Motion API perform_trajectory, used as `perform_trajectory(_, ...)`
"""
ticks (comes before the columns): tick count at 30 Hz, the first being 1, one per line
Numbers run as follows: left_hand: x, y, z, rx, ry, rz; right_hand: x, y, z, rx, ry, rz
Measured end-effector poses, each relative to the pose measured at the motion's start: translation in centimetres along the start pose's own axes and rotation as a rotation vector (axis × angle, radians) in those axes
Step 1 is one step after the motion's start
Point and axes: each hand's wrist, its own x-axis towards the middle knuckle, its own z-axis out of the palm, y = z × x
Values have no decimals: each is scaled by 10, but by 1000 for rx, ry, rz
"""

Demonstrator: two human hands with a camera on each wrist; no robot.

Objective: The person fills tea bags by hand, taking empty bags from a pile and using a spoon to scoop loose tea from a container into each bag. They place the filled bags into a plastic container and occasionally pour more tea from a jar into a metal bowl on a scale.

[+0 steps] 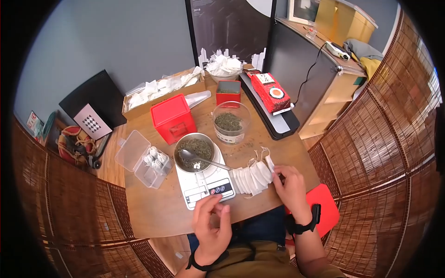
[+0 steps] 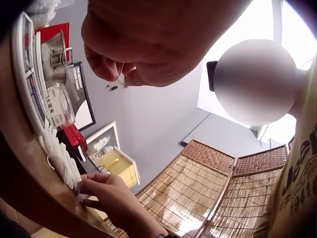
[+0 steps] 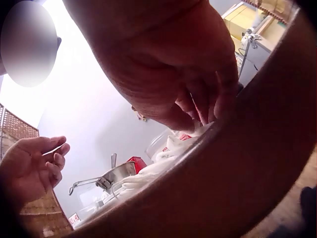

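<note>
A row of filled white tea bags [image 1: 250, 178] with strings lies to the right of the kitchen scale [image 1: 187, 187]. At the row's right end my right hand [image 1: 292, 190] pinches the last tea bag [image 3: 200, 130] with thumb and fingertips, close over the tabletop. My left hand [image 1: 212, 229] hovers off the table's front edge, just before the scale, its fingers loosely bent with nothing seen in them. On the scale stands a metal pan [image 1: 177, 150] of dried green leaves, and a spoon [image 1: 218, 164] leans in it, its handle reaching toward the bags.
Behind the pan stand a clear tub [image 1: 230, 136] of leaves, a red tin [image 1: 174, 118] and a smaller open red tin [image 1: 228, 97]. A lidded plastic box [image 1: 150, 178] with white bundles sits left. Farther back are a cardboard tray [image 1: 125, 109] and a red packet [image 1: 271, 92].
</note>
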Motion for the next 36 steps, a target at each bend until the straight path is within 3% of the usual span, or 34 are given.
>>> perform_trajectory(3, 0, 5, 13, -20, -67, -11, -8, -26, -12, 110, 101, 43)
perform_trajectory(5, -5, 2, 20, -209, -212, -162, -21, -43, -22, 197, 128, 48)
perform_trajectory(6, -8, 2, 23, -354, -242, -303, -30, -48, -24, 299, 124, 21)
perform_trajectory(7, -9, 2, 23, -353, -235, -299, -39, -52, -25, 402, 120, -6)
perform_trajectory(9, -11, 4, 19, -691, -272, -523, -55, -59, -26, 451, 97, -20)
perform_trajectory(16, -27, 6, -6, -967, -215, -539, -80, -75, -19, 540, -25, -151)
perform_trajectory(23, -32, 9, -16, -938, -170, -548, -72, -79, -14, 539, -106, -247)
perform_trajectory(28, -35, 5, -13, -851, -170, -529, -69, -74, -5, 621, -203, -105)
perform_trajectory(32, -37, -4, -8, -666, -143, -594, -65, -57, 4, 617, -198, -161)
perform_trajectory(36, -37, 3, -9, -539, -86, -556, -67, -55, 10, 679, -141, -169)
